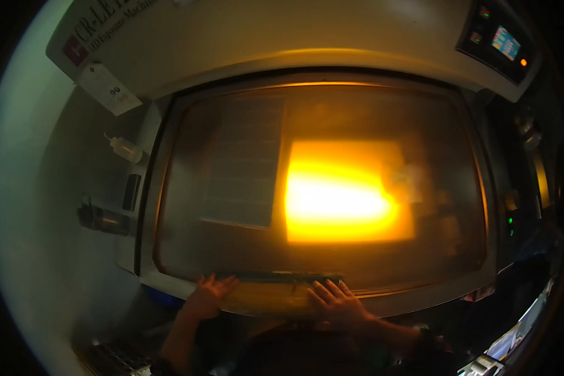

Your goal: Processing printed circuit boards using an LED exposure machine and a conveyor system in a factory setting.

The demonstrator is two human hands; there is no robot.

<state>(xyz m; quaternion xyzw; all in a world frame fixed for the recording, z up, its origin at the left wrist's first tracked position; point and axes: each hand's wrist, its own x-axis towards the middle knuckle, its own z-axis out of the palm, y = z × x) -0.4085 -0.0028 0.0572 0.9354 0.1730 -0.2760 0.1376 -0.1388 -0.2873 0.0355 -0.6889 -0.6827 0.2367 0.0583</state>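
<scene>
At the near edge of the wide glass-like bed (232,250) of a large machine, a long squeegee-like bar (263,294) lies between my two hands, with a dark green strip along its far edge. My left hand (212,297) rests over the bar's left end, fingers spread forward. Over its right end lies my right hand (338,302), with its fingers stretched toward the bed. The thumbs' undersides are hidden. A bright yellow-lit rectangle (351,194) glows on the bed, right of the middle. Left of it, a faint pale sheet (241,163) with a grid shows through.
The machine's pale raised cover (282,41) spans the back, with a control panel (501,44) at right and a hanging tag (109,91) at left. Beside the bed on the left stand a squeeze bottle (125,149), a dark block (131,192) and a clear container (103,219).
</scene>
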